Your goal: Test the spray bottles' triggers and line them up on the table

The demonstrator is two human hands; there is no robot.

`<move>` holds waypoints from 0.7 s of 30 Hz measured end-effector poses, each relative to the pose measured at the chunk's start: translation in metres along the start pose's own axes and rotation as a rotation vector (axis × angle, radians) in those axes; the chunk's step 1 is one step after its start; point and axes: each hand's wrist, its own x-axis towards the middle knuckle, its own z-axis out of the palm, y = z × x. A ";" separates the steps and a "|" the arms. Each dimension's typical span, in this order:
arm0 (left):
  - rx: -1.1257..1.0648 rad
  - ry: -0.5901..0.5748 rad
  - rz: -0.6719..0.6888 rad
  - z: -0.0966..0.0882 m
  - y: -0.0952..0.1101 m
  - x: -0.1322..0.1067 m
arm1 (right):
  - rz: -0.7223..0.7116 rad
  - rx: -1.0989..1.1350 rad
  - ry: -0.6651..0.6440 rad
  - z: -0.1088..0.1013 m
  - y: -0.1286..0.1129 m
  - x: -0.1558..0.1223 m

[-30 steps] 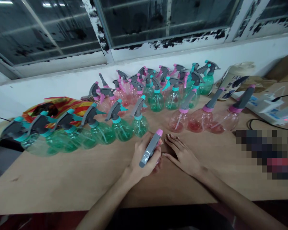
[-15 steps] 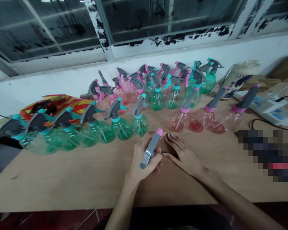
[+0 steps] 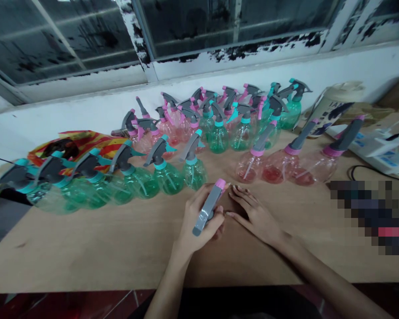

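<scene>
My left hand (image 3: 196, 217) is wrapped round a spray bottle (image 3: 209, 207) with a grey trigger head and a pink nozzle, in the middle of the wooden table (image 3: 119, 248). Its body is mostly hidden by my fingers. Just to its right, my right hand (image 3: 254, 217) rests on the table with its fingers stretched towards the bottle, holding nothing. A row of green spray bottles (image 3: 168, 177) with turquoise collars stands to the left. Beyond my right hand are 3 pink spray bottles (image 3: 279, 166) with pink collars.
Several more pink and green spray bottles (image 3: 218, 135) crowd the back by the wall. A red and yellow striped bag (image 3: 86, 139) lies behind the left row. On the right are a cream printed container (image 3: 335, 108), a white power strip (image 3: 381, 153) and a black cable (image 3: 355, 168).
Both hands and the held spray bottle stay practically where they were. The view has shifted very slightly.
</scene>
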 end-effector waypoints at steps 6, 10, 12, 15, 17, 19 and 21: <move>-0.008 0.039 0.001 0.001 0.006 0.000 | -0.005 0.013 0.025 0.002 0.000 -0.001; 0.001 0.073 -0.011 0.002 0.005 0.000 | -0.013 0.003 0.026 0.002 0.001 -0.002; 0.024 0.080 -0.030 0.003 0.005 0.000 | -0.014 0.008 0.030 0.003 0.001 -0.002; 0.041 0.079 -0.042 0.003 0.005 0.000 | -0.015 0.012 0.033 0.003 0.002 -0.001; 0.044 0.083 -0.030 0.003 0.004 0.000 | -0.012 0.010 0.031 0.003 0.001 -0.001; 0.051 0.082 -0.004 0.003 0.004 0.001 | -0.011 0.008 0.028 0.002 0.001 -0.001; 0.048 0.077 0.029 0.003 0.003 0.001 | -0.013 0.009 0.026 0.001 0.001 -0.001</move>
